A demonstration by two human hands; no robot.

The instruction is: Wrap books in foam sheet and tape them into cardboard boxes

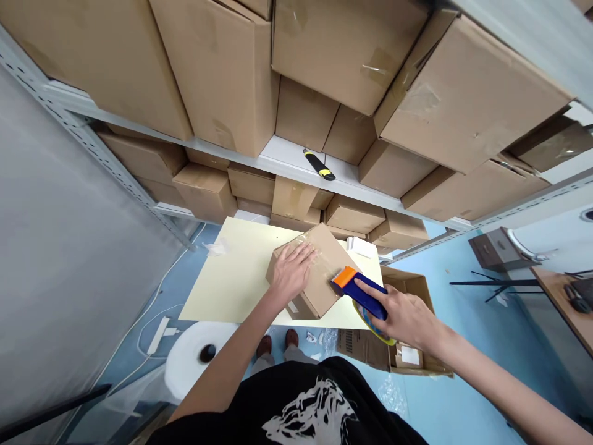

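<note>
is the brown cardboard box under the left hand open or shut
Shut: the brown cardboard box shows flat faces and no raised flap, the bare left hand resting on top.

Tape dispenser (362,298) navy blue, orange head (344,277); carton (327,267) brown; tabletop (231,278) pale yellow; shirt (245,411) black, white print (317,415).

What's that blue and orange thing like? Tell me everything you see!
The blue and orange tool looks plastic: dark blue body, orange front with a pale edge. The right hand grips it, index finger stretched along the body. Its orange end is at the right side of the cardboard box; I can't tell if they touch.
</note>
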